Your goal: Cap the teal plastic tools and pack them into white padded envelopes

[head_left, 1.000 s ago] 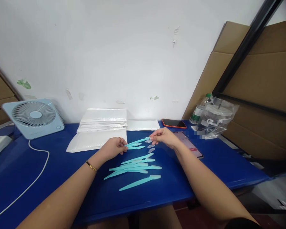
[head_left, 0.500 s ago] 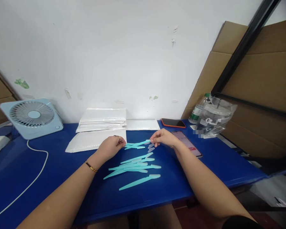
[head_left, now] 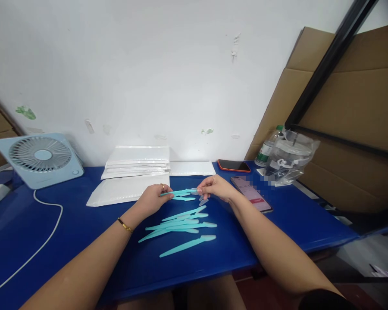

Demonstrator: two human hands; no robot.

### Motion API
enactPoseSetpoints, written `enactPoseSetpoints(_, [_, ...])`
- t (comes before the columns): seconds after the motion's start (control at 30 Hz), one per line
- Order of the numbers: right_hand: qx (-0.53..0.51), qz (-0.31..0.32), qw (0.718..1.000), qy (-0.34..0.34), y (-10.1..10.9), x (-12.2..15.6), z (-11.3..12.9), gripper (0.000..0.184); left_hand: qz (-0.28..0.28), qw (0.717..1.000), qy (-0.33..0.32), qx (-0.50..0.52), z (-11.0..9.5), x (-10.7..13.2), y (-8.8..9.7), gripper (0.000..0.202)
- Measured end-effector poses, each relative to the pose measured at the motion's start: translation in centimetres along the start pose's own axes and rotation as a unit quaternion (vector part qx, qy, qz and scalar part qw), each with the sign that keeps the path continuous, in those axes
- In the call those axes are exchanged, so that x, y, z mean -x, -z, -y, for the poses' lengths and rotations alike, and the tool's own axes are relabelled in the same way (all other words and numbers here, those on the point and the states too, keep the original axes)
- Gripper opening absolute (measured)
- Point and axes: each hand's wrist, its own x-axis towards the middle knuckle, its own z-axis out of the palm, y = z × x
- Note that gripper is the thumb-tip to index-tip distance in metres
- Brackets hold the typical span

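Observation:
My left hand [head_left: 153, 199] pinches the handle of a turquoise eyebrow razor [head_left: 181, 192], held level above the table. At its blade end, the fingertips of my right hand [head_left: 215, 188] close on a small clear blade cover [head_left: 194, 192]. Whether the cover sits on the blade or just beside it I cannot tell. Another razor [head_left: 186, 199] lies just below the held one, partly hidden. More clear covers [head_left: 203, 201] rest under my right fingers. Nearer me is a loose pile of several razors [head_left: 177, 224], with a single razor [head_left: 187, 246] in front of it.
White padded envelopes [head_left: 137, 161] are stacked behind my left hand. Two phones, one dark [head_left: 234, 165] and one lit [head_left: 255, 196], lie to the right, near a bottle [head_left: 265, 150] and a bagged cup [head_left: 291, 155]. A blue fan [head_left: 40, 159] with a white cable stands left.
Both hands have shifted slightly left with the razor. My left fingers now lie further along the handle, and the razor is held more level. The pile on the table is unchanged.

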Motion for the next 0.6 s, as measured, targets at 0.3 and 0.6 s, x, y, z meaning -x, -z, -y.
enactPoseSetpoints(0.3, [0.313, 0.013, 0.945, 0.088, 1.3, 1.0, 1.0, 0.023, -0.017, 0.993, -0.072, -0.094, 1.1, 0.2, -0.5, 0.034])
enactPoseSetpoints(0.6, [0.365, 0.155, 0.91, 0.123, -0.6, 1.9, 1.7, 0.014, 0.035, 0.991, -0.095, -0.09, 0.3, 0.4, -0.6, 0.026])
